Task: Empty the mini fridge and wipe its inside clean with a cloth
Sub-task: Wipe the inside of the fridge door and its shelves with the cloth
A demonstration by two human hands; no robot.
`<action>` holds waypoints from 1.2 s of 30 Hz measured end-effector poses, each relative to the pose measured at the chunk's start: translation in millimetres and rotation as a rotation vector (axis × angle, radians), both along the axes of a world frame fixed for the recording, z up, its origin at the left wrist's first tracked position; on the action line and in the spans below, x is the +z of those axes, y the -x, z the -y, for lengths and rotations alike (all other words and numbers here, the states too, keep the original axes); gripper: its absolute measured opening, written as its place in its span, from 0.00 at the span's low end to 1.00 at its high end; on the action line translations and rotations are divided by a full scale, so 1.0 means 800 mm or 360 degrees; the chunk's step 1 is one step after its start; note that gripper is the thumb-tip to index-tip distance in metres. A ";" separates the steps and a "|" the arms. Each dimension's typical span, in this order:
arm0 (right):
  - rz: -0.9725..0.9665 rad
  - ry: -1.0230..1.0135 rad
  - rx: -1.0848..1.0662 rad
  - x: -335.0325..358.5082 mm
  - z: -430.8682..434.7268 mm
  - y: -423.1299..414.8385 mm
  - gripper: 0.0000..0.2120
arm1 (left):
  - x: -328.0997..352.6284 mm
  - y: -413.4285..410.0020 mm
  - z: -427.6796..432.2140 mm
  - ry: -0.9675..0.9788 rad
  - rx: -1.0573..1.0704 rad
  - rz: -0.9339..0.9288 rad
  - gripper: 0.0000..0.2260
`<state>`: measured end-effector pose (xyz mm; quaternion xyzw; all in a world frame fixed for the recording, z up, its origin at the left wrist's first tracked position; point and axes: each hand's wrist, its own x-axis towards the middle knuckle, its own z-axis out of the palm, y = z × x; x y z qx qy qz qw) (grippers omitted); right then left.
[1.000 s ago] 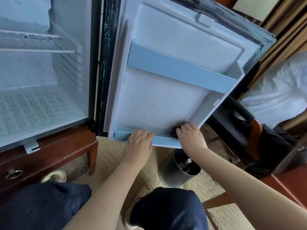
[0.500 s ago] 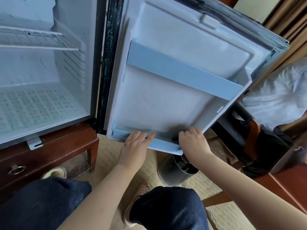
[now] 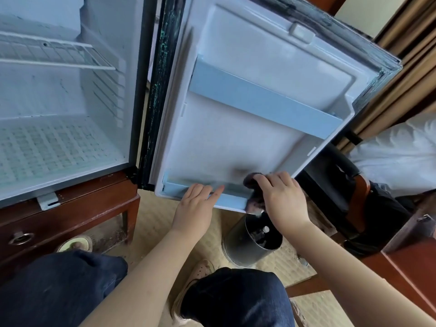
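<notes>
Fingers [image 3: 280,178] gripping cloth [image 3: 252,182], door shelf [image 3: 232,200], matted floor [image 3: 155,215]

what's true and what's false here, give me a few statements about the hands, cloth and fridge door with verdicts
1. The right hand grips a dark cloth at the lower door shelf. True.
2. The left hand holds a sponge. False: its straight fingers rest on the shelf rail.
3. The fridge door is shut. False: it stands open.
4. A dark bin stands on the floor below the door. True.
</notes>
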<state>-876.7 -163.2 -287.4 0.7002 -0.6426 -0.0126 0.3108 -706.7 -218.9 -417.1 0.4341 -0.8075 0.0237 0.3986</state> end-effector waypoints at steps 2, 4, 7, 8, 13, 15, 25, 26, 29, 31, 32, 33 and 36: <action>-0.0131 -0.0230 -0.0082 -0.009 0.022 0.007 0.13 | 0.000 0.000 -0.001 -0.0005 0.0006 0.0003 0.31; -0.0204 -0.0501 -0.0221 -0.030 0.032 0.019 0.23 | 0.000 0.001 0.001 0.0002 0.0000 0.0019 0.31; -0.0183 -0.0576 -0.0158 -0.036 0.028 0.028 0.24 | -0.003 0.003 0.004 0.0033 0.0023 0.0034 0.32; -0.0183 -0.0576 -0.0093 -0.033 0.027 0.031 0.25 | -0.003 0.003 0.005 0.0032 0.0018 0.0030 0.32; -0.0341 -0.0136 0.0167 0.020 0.031 0.049 0.14 | -0.002 0.008 0.007 0.0008 0.0034 0.0037 0.32; -0.0426 0.0185 0.0386 0.057 0.043 0.058 0.10 | -0.002 0.013 0.009 0.0007 0.0053 0.0030 0.31; -0.1121 0.0087 -0.0237 0.082 0.064 0.065 0.21 | 0.004 0.015 0.014 0.0001 0.0048 0.0090 0.30; -0.1164 0.0073 -0.0331 0.078 0.062 0.066 0.22 | 0.005 0.015 0.014 -0.0002 0.0035 0.0090 0.29; -0.1212 0.0082 -0.0489 0.079 0.063 0.044 0.23 | 0.006 0.014 0.013 -0.0012 0.0012 0.0103 0.29; -0.1134 -0.0043 -0.0555 0.080 0.061 0.027 0.22 | 0.007 0.013 0.012 -0.0027 0.0005 0.0119 0.29; -0.1082 -0.0053 -0.0570 0.083 0.062 0.018 0.20 | 0.007 0.012 0.011 -0.0032 0.0006 0.0125 0.29; -0.0999 -0.0045 -0.0585 0.085 0.062 0.011 0.18 | 0.007 0.012 0.011 -0.0034 0.0011 0.0131 0.30; -0.0813 -0.0046 -0.0554 0.080 0.056 0.018 0.18 | 0.005 0.011 0.011 -0.0023 0.0003 0.0123 0.31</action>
